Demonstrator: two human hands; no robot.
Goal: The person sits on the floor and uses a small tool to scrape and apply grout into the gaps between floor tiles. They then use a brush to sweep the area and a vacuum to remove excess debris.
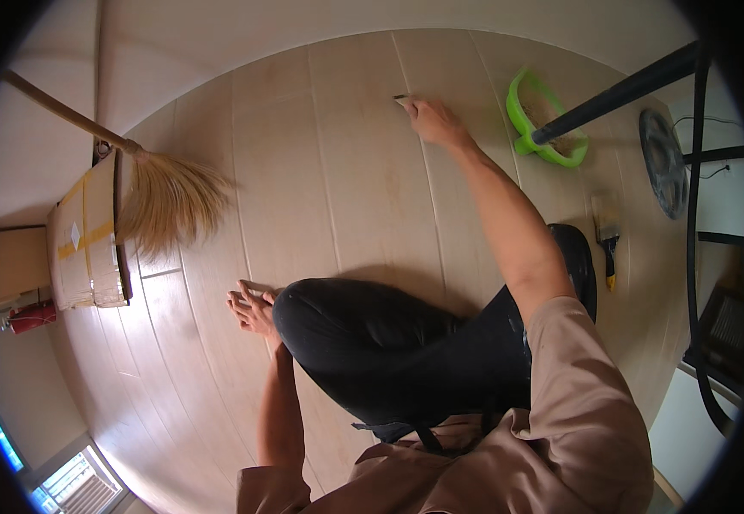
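Note:
My right hand (437, 122) is stretched out over the wood-look floor, closed on a small flat piece with a dark edge (402, 100). The piece is held low at a seam between planks; its exact kind is too small to make out. Beside my bent left knee, my left hand (255, 310) rests on the floor with fingers spread, holding nothing. To the right of my right hand sits a green scoop-shaped pan (522, 116) with brownish loose material inside. A flat paintbrush (609, 236) with a black and yellow handle lies on the planks near my right knee.
A straw broom (171, 201) leans at the left beside a taped cardboard box (89, 231). Near the box is a red cylinder (33, 318). On the right, a dark pole (621, 94) slants down to the green pan, and a round dark base (663, 163) stands beyond.

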